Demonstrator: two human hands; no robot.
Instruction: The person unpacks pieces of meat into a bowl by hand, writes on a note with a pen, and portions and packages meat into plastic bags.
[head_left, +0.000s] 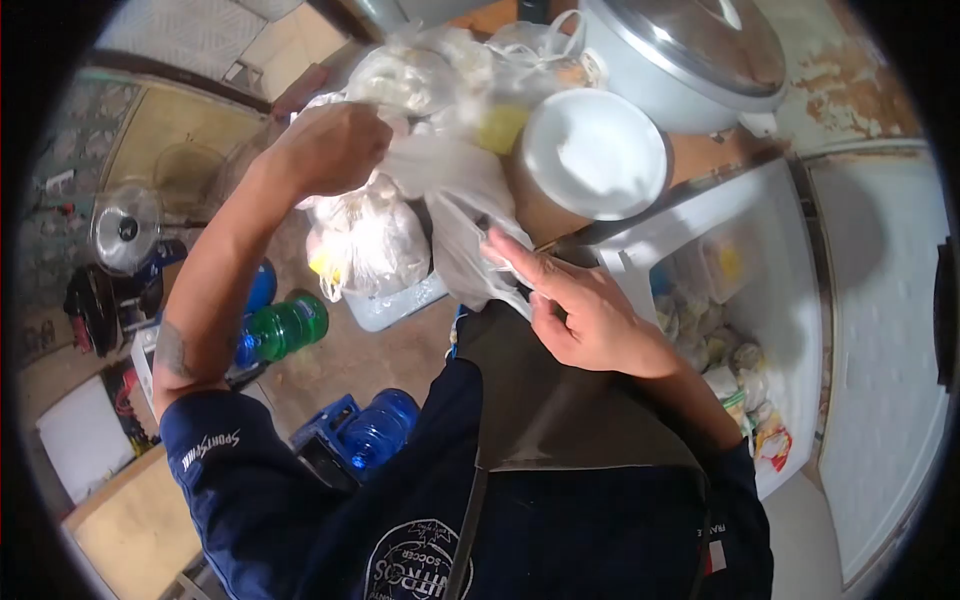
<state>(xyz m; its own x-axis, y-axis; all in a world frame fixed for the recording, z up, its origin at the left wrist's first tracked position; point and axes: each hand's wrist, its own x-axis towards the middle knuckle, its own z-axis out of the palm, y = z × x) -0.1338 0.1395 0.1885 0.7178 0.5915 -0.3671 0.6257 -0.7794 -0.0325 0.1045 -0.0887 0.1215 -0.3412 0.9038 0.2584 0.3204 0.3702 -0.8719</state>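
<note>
A thin white plastic bag (465, 215) is stretched between my two hands, partly blurred. My left hand (345, 145) is closed at its upper left end, with the fingertips turned away from view. At the bag's lower right edge, my right hand (590, 310) pinches the film, its index finger pointing up and left. Just below my left hand sits a filled, knotted plastic bag (365, 245) on a pale container lid (395, 303). More filled clear bags (405, 75) lie beyond my hands. A white bowl (595, 155) stands to the right of the stretched bag.
A large lidded pot (685, 65) stands at the back right. An open chest freezer (745, 330) with several bagged foods is beside my right arm. Green (290, 328) and blue (380, 428) water jugs are on the floor at left, near a fan (127, 228).
</note>
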